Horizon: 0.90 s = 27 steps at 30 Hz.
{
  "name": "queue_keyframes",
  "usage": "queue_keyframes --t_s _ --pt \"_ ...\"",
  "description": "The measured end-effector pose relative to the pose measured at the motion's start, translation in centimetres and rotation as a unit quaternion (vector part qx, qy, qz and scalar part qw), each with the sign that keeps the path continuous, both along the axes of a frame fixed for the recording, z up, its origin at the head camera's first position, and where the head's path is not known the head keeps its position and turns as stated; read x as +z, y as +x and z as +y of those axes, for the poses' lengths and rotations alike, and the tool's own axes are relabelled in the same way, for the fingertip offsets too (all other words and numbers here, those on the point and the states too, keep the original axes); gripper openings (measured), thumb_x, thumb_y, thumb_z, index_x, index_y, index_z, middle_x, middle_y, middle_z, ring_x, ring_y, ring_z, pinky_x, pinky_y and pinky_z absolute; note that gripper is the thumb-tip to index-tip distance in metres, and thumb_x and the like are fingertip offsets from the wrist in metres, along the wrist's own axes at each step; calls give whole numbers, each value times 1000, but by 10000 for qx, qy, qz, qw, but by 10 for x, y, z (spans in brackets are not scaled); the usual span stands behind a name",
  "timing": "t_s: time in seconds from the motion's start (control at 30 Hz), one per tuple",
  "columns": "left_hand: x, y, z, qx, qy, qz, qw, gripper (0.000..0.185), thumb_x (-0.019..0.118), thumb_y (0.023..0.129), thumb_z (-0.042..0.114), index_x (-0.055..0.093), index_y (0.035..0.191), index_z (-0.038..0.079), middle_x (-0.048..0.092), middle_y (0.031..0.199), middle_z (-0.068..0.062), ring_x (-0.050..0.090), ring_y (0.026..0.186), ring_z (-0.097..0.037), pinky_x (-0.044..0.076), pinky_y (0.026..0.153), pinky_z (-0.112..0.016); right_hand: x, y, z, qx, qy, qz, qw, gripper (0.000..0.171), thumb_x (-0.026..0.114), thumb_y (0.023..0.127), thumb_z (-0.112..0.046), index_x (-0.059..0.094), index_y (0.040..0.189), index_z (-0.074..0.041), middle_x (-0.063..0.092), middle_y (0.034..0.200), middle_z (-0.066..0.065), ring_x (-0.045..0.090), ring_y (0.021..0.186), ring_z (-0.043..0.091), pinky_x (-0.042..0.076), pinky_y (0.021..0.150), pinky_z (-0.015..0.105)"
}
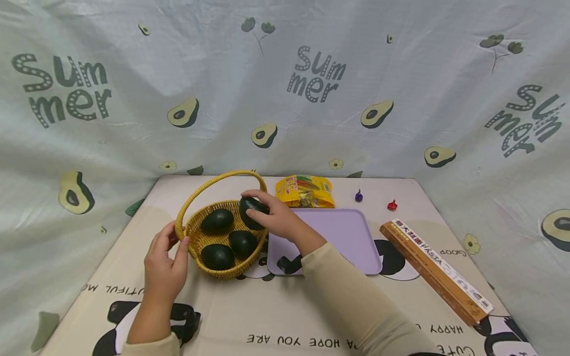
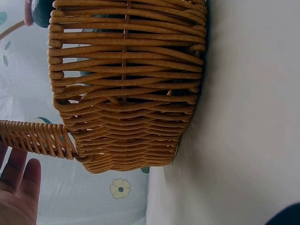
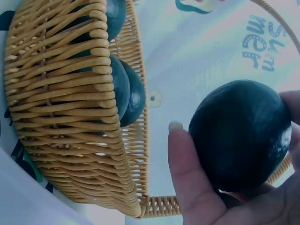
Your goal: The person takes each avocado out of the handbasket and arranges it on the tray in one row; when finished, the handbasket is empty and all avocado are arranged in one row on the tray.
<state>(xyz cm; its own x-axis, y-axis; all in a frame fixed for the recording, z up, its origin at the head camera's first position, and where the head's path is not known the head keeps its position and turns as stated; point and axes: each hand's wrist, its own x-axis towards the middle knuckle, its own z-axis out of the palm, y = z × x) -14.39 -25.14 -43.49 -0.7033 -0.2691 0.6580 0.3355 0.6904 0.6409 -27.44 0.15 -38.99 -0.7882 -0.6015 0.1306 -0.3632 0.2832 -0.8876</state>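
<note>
A yellow wicker basket (image 1: 218,272) with a tall arched handle stands on the left of the table. Inside it lie three dark green avocados, one at the back (image 1: 217,220), one at the front (image 1: 217,256) and one to the right (image 1: 243,244). My right hand (image 1: 278,217) holds another avocado (image 3: 241,133) between thumb and fingers, over the basket's back right rim. At the left side, my left hand (image 1: 166,264) holds the foot of the basket handle (image 2: 37,138), thumb and fingers on either side of it.
A lilac tray (image 1: 329,237) lies right of the basket, partly under my right forearm. Behind it sits a yellow snack bag (image 1: 305,191). Purple (image 1: 358,196) and red wrapped candies (image 1: 392,205) lie at the back right. A long pasta box (image 1: 436,272) slants along the right side.
</note>
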Motion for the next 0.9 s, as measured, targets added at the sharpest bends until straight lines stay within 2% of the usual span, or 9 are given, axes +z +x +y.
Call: queue_keyframes --t_s 0.13,0.23,0.33,0.47,0.63,0.9 --pt "0 0 0 7 -17 -8 10000 46 66 97 -2 55 141 -1 63 121 -18 62 117 -35 38 102 0 -2 1 3 195 2 45 9998 38 54 106 -40 57 144 -36 47 156 -12 48 138 16 49 112 45" --pt "-1 0 0 -3 -21 -21 10000 46 66 97 -2 55 141 -1 63 122 -18 61 117 -34 38 103 0 -4 0 5 264 29 89 9996 43 64 102 -37 56 144 -35 47 155 -8 53 131 19 54 106 43" --pt "-1 0 0 17 -42 -33 10000 47 66 96 -3 55 141 0 63 122 -18 61 117 -34 37 102 0 -5 0 6 241 184 201 9993 60 78 92 -30 52 145 -39 49 151 -6 57 123 22 57 101 40" --pt "-1 1 0 45 -71 -40 10000 47 67 96 -3 55 141 0 63 123 -18 61 117 -34 37 102 1 -4 1 9 183 364 186 9990 73 84 85 -25 49 147 -39 53 143 -3 60 116 23 59 95 39" --pt "-1 1 0 53 -101 -9 9999 47 67 96 -2 55 142 0 63 123 -18 61 117 -33 37 102 1 -5 1 13 92 316 150 9993 71 84 85 -27 50 147 -34 53 144 -1 60 116 23 59 94 39" --pt "-1 1 1 86 -90 -74 9999 47 67 96 -2 54 142 0 63 123 -18 61 117 -33 36 102 1 -11 3 24 -539 207 64 9983 60 81 85 -38 55 139 -43 57 141 -3 58 123 26 61 91 43"
